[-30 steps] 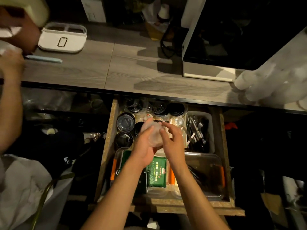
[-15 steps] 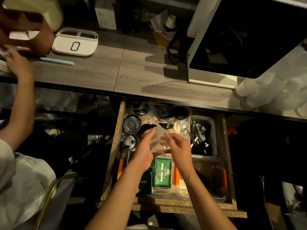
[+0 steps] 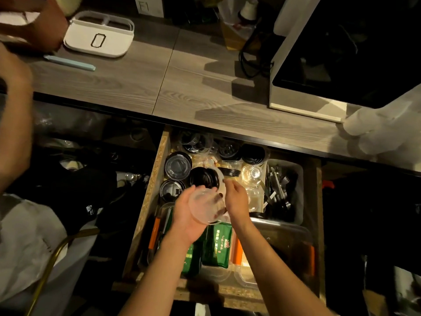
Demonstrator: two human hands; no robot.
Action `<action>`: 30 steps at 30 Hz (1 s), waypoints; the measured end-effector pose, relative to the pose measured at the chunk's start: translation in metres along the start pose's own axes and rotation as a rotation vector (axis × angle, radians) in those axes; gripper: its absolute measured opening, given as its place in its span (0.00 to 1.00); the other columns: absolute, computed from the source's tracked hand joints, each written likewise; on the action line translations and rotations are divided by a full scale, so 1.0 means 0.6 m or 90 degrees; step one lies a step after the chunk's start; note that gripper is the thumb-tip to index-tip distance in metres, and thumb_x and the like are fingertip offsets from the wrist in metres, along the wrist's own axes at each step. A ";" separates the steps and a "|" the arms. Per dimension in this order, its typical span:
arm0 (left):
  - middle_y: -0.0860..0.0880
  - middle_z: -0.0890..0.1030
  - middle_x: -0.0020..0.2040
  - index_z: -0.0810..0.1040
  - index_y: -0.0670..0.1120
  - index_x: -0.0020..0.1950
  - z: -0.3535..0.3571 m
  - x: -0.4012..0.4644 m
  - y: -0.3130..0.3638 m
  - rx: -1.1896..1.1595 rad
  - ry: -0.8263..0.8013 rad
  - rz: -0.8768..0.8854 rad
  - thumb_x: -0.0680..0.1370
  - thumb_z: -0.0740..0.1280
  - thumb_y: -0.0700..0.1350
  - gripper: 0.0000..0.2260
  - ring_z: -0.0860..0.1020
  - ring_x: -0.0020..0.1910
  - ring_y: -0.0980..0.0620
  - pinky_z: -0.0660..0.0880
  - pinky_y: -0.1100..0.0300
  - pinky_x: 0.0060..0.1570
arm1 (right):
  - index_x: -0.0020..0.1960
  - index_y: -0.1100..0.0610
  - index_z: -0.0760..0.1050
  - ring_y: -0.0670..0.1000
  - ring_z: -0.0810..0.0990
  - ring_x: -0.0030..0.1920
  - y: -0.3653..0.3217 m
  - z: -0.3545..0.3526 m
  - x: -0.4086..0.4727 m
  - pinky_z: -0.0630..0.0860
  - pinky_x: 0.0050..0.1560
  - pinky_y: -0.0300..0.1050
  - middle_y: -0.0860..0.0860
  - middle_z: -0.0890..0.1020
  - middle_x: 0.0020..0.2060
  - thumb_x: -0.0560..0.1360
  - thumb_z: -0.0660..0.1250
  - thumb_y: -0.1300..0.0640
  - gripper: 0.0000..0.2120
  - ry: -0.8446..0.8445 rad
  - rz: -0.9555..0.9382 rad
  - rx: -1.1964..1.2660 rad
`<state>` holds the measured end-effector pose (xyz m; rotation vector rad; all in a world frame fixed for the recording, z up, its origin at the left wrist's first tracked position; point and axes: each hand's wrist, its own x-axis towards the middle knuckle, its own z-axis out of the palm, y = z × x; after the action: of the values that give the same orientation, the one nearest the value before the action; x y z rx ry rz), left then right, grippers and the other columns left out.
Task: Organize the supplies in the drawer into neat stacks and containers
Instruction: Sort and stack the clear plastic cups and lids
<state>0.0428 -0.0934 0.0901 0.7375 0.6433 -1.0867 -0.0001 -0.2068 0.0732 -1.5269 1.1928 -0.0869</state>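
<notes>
So the open drawer (image 3: pixel 145 215) is sitting under the wood-grain worktop (image 3: pixel 141 87), and everything here is relative to that drawer. Along its left side, black lids (image 3: pixel 201 177) and clear round lids (image 3: pixel 177 166) are lying in loose piles. Over the drawer's middle, the left hand (image 3: pixel 186 215) is cupping a clear plastic container (image 3: pixel 205 206), fingers curled under and around it. Right next to it, the right hand (image 3: pixel 235 200) is pinching the edge of a thin translucent lid (image 3: pixel 220 179) that's standing tilted just above the container. Under both hands, green packets (image 3: pixel 216 245) are lying in a clear tray near the drawer's front. On the drawer's right side, a grey bin (image 3: pixel 298 179) is holding a jumble of cutlery (image 3: pixel 276 185).
</notes>
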 end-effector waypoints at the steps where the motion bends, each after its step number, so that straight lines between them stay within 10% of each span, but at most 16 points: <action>1: 0.38 0.81 0.58 0.77 0.44 0.52 -0.004 0.010 0.004 -0.027 0.005 0.001 0.81 0.60 0.53 0.13 0.80 0.54 0.40 0.74 0.45 0.53 | 0.48 0.62 0.81 0.59 0.80 0.46 0.002 0.004 0.019 0.74 0.46 0.50 0.59 0.82 0.42 0.82 0.58 0.55 0.15 0.014 -0.012 -0.019; 7: 0.39 0.81 0.63 0.78 0.45 0.64 -0.026 0.065 0.017 -0.134 -0.008 0.029 0.79 0.60 0.59 0.22 0.78 0.63 0.38 0.68 0.32 0.65 | 0.63 0.65 0.78 0.58 0.80 0.59 0.020 0.031 0.115 0.65 0.46 0.33 0.59 0.82 0.57 0.80 0.61 0.62 0.14 0.074 -0.006 -0.134; 14: 0.39 0.80 0.65 0.76 0.46 0.69 -0.066 0.083 0.033 -0.145 0.020 0.086 0.79 0.59 0.60 0.26 0.76 0.67 0.39 0.74 0.37 0.56 | 0.61 0.60 0.79 0.56 0.83 0.51 0.028 0.064 0.158 0.78 0.51 0.45 0.55 0.85 0.51 0.77 0.69 0.56 0.13 -0.024 -0.044 -0.234; 20: 0.40 0.79 0.66 0.77 0.45 0.69 -0.065 0.074 0.033 -0.138 0.034 0.091 0.80 0.57 0.60 0.25 0.76 0.66 0.39 0.72 0.39 0.60 | 0.49 0.64 0.81 0.55 0.81 0.41 0.033 0.089 0.158 0.68 0.37 0.40 0.59 0.85 0.44 0.74 0.73 0.57 0.10 -0.090 -0.029 -0.306; 30: 0.40 0.79 0.66 0.76 0.47 0.70 -0.037 0.041 0.039 -0.116 -0.022 0.096 0.73 0.64 0.58 0.28 0.76 0.67 0.39 0.76 0.37 0.54 | 0.53 0.57 0.81 0.39 0.78 0.40 -0.027 -0.001 0.071 0.72 0.37 0.26 0.46 0.81 0.41 0.75 0.69 0.62 0.08 0.157 -0.120 -0.057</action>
<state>0.0706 -0.0825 0.0630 0.5995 0.6375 -0.8878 0.0298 -0.2395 0.0636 -1.7427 1.2556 -0.3606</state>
